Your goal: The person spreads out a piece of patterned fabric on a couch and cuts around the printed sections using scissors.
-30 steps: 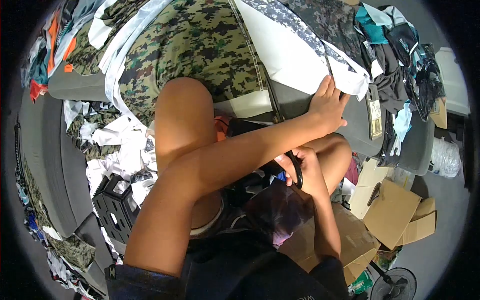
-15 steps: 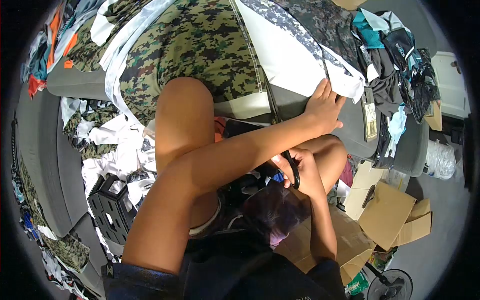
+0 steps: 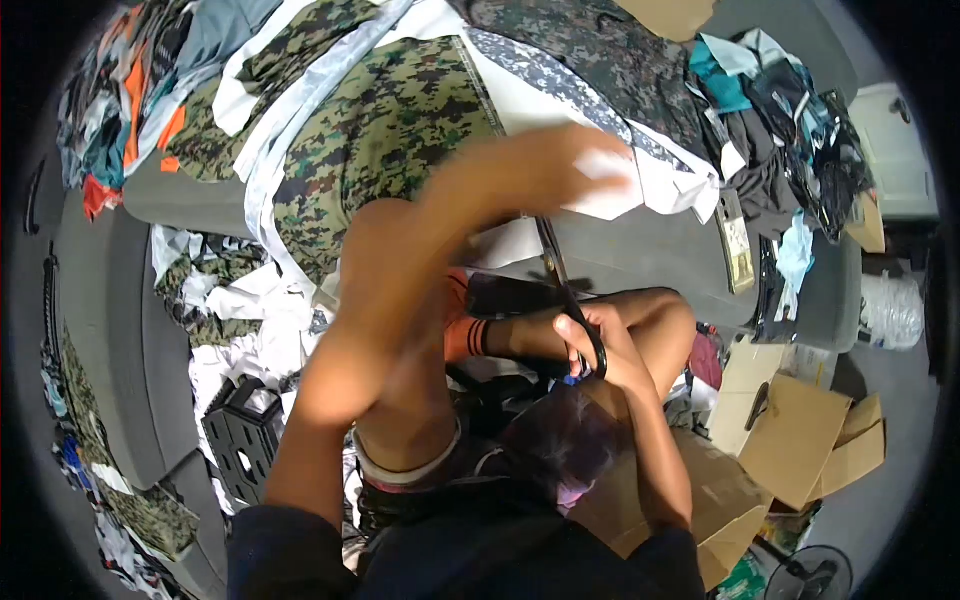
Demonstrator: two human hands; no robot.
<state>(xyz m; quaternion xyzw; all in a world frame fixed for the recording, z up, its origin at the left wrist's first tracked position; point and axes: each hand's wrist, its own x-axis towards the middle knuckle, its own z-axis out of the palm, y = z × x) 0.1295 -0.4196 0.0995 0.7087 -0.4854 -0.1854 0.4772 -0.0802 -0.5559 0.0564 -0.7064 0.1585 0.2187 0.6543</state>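
My right hand is closed round the black handles of large scissors, whose blades point up toward the cloth's lower edge. My left hand, smeared by motion, is over white cloth; its fingers cannot be made out. Green camouflage cloth lies to the left of the white piece, its lower part hidden by my left arm and knee. A grey camouflage strip borders the white cloth, with dark camouflage cloth above it.
Clothes and black plastic lie at the right end of the grey cushioned seat. Open cardboard boxes and a fan stand at the lower right. A black plastic crate sits among white scraps at the left.
My left hand has lifted from the white cloth's lower corner and moved up and left. The green and white cloth has shifted, uncovering more seat. My right hand still holds the scissors.
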